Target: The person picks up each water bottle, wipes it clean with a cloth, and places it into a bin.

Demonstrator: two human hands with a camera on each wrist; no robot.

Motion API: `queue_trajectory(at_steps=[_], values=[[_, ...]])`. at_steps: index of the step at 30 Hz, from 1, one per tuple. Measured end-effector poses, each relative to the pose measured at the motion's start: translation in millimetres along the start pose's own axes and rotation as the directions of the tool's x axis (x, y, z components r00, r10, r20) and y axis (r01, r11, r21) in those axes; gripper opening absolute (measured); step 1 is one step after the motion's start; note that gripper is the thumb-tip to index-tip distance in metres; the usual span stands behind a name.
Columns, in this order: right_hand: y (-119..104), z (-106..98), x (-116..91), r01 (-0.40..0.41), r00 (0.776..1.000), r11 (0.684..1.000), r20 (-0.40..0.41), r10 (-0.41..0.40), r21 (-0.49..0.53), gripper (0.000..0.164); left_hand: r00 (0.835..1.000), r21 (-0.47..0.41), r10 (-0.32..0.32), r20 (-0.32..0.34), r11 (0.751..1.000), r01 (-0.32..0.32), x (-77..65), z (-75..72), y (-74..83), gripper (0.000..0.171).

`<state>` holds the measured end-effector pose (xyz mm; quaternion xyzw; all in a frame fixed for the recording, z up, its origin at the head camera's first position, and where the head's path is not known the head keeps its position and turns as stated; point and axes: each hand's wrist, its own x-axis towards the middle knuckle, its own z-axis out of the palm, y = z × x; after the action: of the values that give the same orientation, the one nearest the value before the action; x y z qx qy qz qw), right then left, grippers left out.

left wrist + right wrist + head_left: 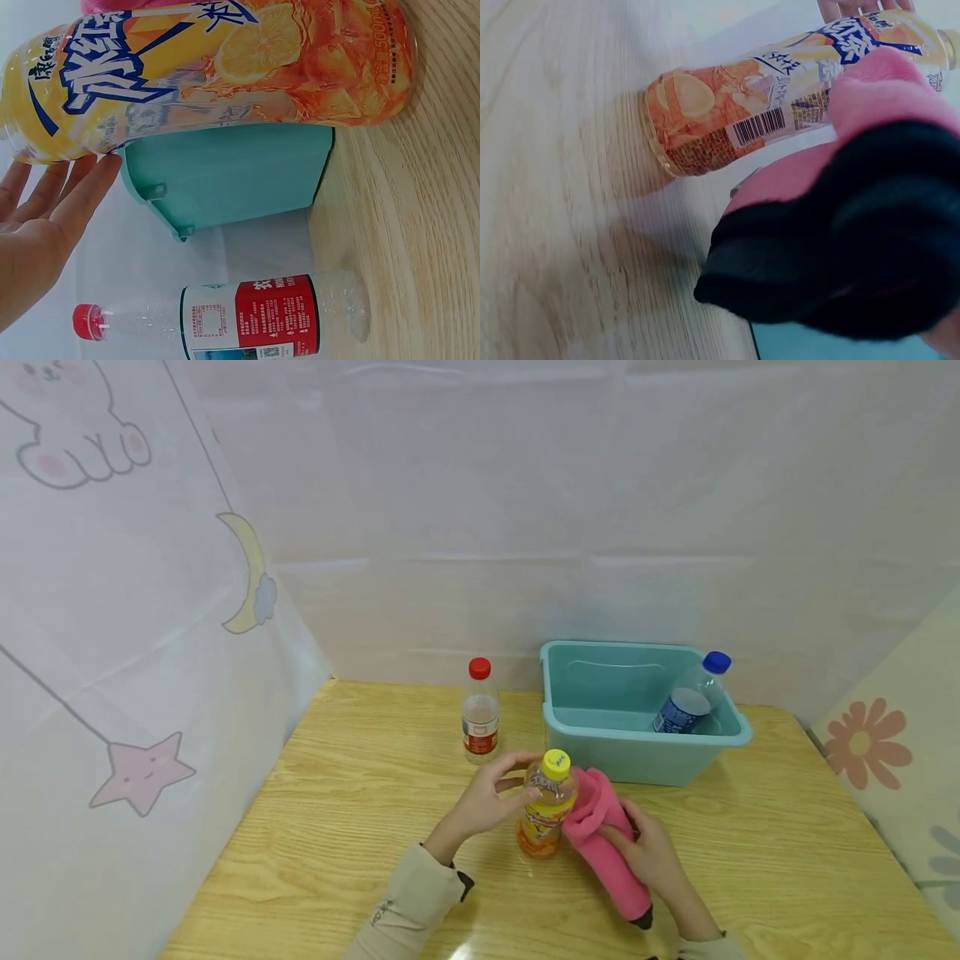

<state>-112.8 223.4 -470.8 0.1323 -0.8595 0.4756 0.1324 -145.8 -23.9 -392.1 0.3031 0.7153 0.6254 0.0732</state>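
An iced tea bottle point(545, 818) with a yellow cap, an orange-and-yellow label and ice-and-lemon pictures stands upright on the table. My left hand point(486, 802) holds it near the shoulder, thumb at the front and fingers point(82, 187) reaching behind. Just to the right, my right hand point(647, 852) grips a soft pink cloth piece point(611, 860) with black parts. Its rolled upper end is close against the bottle. In the right wrist view the cloth's black part point(840, 232) fills much of the foreground and covers most of the right hand.
Behind the hands stands a teal bin point(622, 747) with a blue-capped bottle point(686, 702) leaning inside at its right. A red-capped clear bottle point(480, 722) stands upright left of the bin. The wooden table point(360, 793) meets a printed fabric backdrop point(450, 527) at the back.
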Motion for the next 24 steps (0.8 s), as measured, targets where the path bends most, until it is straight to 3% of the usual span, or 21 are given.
queue_trajectory(at_steps=[14, 24], values=[[2, -3, 0, 0.006, 0.996, 1.0, -0.085, -0.005, 0.02, 0.036, 1.0, 0.011, -0.016, 0.024, 1.0, 0.016, 1.8, -3.1, -1.8, 0.041], [-11, -11, 1, 0.18, 0.977, 0.981, -0.131, -0.169, 0.077, 0.04, 0.999, 0.044, -0.01, -0.033, 0.999, 0.011, 2.6, 2.0, -2.4, 0.038]])
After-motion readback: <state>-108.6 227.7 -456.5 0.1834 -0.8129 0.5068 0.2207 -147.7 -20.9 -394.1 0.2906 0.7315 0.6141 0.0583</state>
